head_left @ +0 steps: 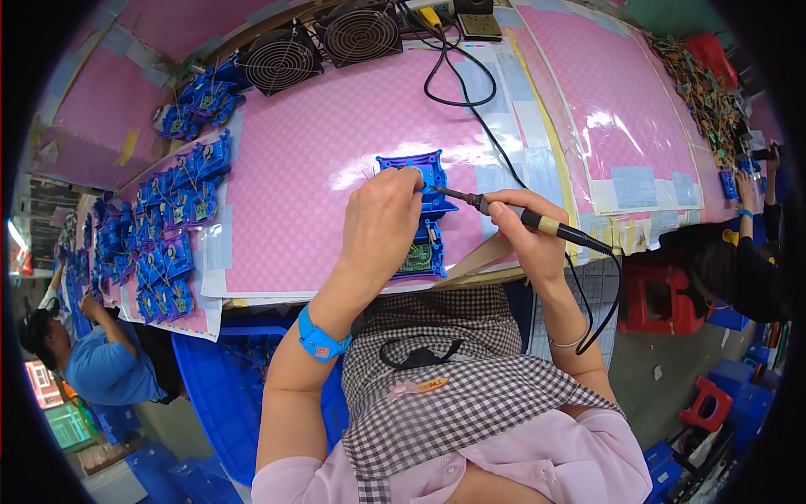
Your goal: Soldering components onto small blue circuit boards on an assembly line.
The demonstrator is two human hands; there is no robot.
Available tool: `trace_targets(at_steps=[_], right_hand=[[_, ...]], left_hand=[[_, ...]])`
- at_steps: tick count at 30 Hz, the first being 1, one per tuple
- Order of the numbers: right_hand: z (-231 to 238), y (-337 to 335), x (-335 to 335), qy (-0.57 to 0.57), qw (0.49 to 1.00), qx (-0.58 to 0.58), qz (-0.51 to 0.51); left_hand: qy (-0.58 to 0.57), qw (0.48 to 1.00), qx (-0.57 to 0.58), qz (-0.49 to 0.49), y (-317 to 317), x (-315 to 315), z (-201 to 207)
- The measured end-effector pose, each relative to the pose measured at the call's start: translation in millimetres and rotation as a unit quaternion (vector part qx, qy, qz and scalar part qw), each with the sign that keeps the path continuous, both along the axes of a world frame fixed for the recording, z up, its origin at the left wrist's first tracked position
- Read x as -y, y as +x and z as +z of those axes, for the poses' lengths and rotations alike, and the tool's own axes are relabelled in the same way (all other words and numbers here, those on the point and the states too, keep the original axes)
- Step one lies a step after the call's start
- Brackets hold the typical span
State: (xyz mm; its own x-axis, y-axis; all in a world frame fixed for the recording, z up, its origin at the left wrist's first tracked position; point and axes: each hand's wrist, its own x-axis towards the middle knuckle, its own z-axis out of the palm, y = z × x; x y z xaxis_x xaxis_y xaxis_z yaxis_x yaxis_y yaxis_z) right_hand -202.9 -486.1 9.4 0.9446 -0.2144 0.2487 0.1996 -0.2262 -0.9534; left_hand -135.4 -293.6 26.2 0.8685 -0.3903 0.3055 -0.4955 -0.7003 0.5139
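In my right hand (531, 231) is a soldering iron (546, 226), gripped like a pen. Its tip points left, to the upper part of a blue plastic housing (411, 160) on the pink table. My left hand (382, 214) lies over that housing, fingers bent in close by the iron's tip. What those fingers pinch, if anything, is hidden. Below them a green circuit board (416, 257) shows in the housing's lower part, partly covered by the left hand. The iron's black cable (480, 118) runs back across the table, and a loop hangs beside my right forearm.
Rows of similar blue housings with wires (172, 202) stand at the left. Two black fans (281, 59) sit along the back edge, near a soldering iron stand (480, 27). A heap of small parts (693, 92) lies far right. Co-workers sit at both sides; a blue crate (222, 395) stands below.
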Motion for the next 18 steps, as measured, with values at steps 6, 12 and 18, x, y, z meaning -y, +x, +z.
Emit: trace_targets(at_steps=[6, 12, 18], right_hand=[[-1, 1, 0, -0.011, 1.0, 0.01, 0.005], [2, 1, -1, -0.035, 0.998, 0.04, 0.018], [4, -4, 5, -0.004, 1.0, 0.019, -0.009]], left_hand=[[-0.005, 1.0, 0.002, -0.002, 3, 1, -4], [-0.046, 0.998, 0.03, 0.008, 2, -4, -2], [-0.259, 0.949, -0.08, 0.162, -8, -49, 5]])
